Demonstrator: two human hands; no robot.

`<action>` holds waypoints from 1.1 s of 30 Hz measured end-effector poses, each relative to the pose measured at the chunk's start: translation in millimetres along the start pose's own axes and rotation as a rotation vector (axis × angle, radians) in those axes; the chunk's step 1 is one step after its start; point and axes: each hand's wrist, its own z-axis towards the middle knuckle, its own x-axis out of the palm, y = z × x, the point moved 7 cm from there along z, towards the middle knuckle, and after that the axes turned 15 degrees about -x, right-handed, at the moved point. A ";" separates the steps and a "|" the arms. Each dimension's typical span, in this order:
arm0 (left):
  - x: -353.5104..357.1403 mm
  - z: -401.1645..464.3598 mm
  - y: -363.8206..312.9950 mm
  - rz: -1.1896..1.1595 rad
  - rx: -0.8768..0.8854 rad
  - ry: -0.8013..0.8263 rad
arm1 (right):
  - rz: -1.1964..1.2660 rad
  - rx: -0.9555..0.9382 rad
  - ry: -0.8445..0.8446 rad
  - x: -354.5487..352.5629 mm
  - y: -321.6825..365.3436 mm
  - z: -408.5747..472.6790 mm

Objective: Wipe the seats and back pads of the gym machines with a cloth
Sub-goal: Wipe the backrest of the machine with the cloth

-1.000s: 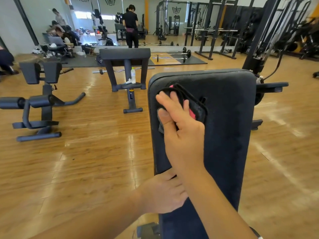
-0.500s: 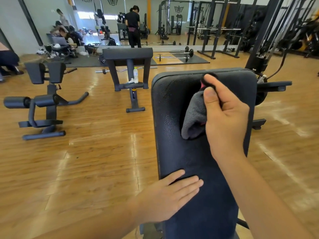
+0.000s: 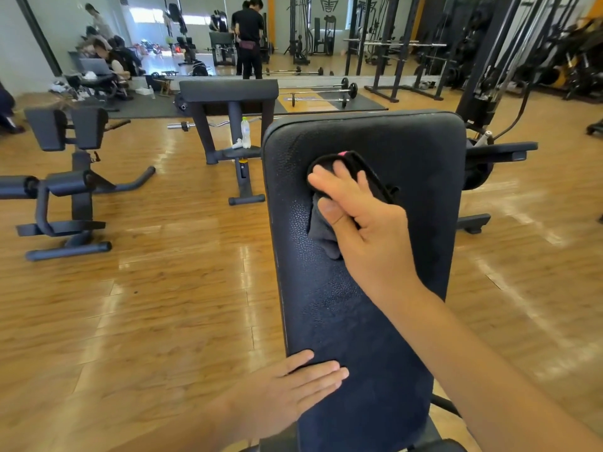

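Observation:
A dark, textured back pad (image 3: 408,177) of a bench stands tilted in front of me, filling the middle of the view. My right hand (image 3: 372,230) holds a grey cloth (image 3: 321,236) with a black edge and a pink spot against the upper left part of the pad, fingers spread over it and thumb on its left side. The cloth bunches out below my thumb. My left hand (image 3: 293,386) lies flat, fingers straight, on the lower left edge of the pad.
Wooden floor lies on both sides. A preacher curl bench (image 3: 228,93) with a plastic bottle (image 3: 245,132) stands just beyond on the left, a roller machine (image 3: 65,190) further left. Barbells (image 3: 319,93), racks, a cable machine (image 3: 483,93) and a standing person (image 3: 249,34) are behind.
My right hand swept the cloth from the pad's upper left to its top right, and is now back at the upper left. My left hand stays on the lower edge.

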 end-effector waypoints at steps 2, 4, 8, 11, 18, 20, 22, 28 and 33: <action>-0.2 0.0 -1.1 -0.016 0.002 -0.006 | 0.020 0.004 0.053 0.3 2.3 -1.8; 0.9 -0.8 -2.4 -0.030 0.009 -0.010 | 0.068 0.039 0.040 -6.7 6.2 0.3; 0.8 1.9 -0.3 -0.093 -0.003 -0.011 | 0.061 0.069 -0.253 -35.4 12.0 9.6; -1.8 1.6 0.5 -0.098 0.009 -0.006 | 0.002 0.042 -0.193 -16.4 7.6 10.5; 0.8 0.9 -2.1 -0.059 0.034 -0.022 | -0.117 -0.065 -0.099 15.1 3.3 -8.3; 2.1 0.7 -2.7 -0.056 0.013 -0.047 | -0.147 -0.105 -0.048 19.8 8.3 -15.6; 2.2 1.7 -2.3 -0.069 -0.001 -0.048 | -0.185 -0.147 0.018 24.3 12.8 -26.4; -0.6 3.4 -0.3 -0.088 -0.024 -0.017 | -0.034 -0.053 -0.002 6.4 15.3 -34.8; 1.0 3.9 -2.4 -0.104 -0.077 0.029 | -0.039 0.057 -0.468 -48.0 12.3 -5.3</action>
